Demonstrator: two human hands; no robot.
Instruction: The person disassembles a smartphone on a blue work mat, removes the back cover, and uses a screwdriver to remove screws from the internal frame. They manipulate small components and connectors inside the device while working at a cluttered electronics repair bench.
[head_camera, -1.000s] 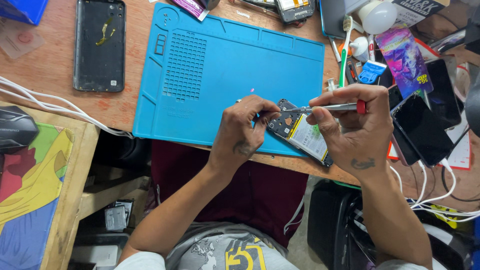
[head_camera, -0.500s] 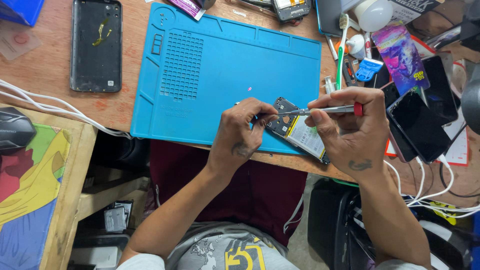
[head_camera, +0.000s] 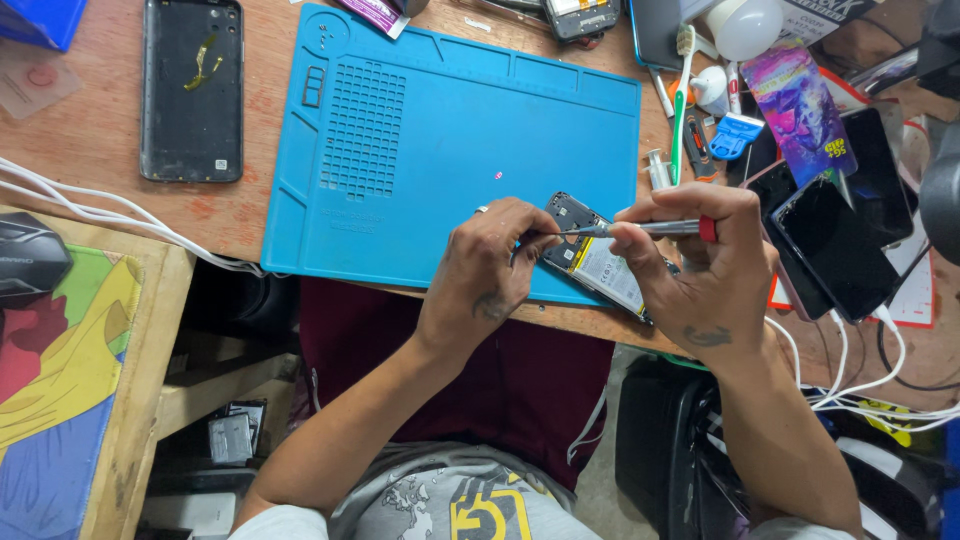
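An opened phone (head_camera: 592, 258) with its back off lies at the near right corner of the blue work mat (head_camera: 440, 150). My right hand (head_camera: 700, 270) grips a slim metal screwdriver (head_camera: 650, 228) with a red end, its tip pointing left over the phone's upper part. My left hand (head_camera: 490, 270) rests on the mat's near edge, its fingertips pinched at the screwdriver tip and touching the phone's left side. Whatever is between those fingertips is too small to make out.
A phone back cover (head_camera: 190, 90) lies on the wooden desk at the far left. White cables (head_camera: 90, 215) run along the left. A toothbrush (head_camera: 682, 90), small tools, a colourful packet (head_camera: 800, 110) and dark phones (head_camera: 835, 240) crowd the right. A computer mouse (head_camera: 30, 258) sits on a colourful pad.
The view has shifted slightly. Both hands stay at the opened phone with only small finger movements; the screwdriver remains in my right hand.
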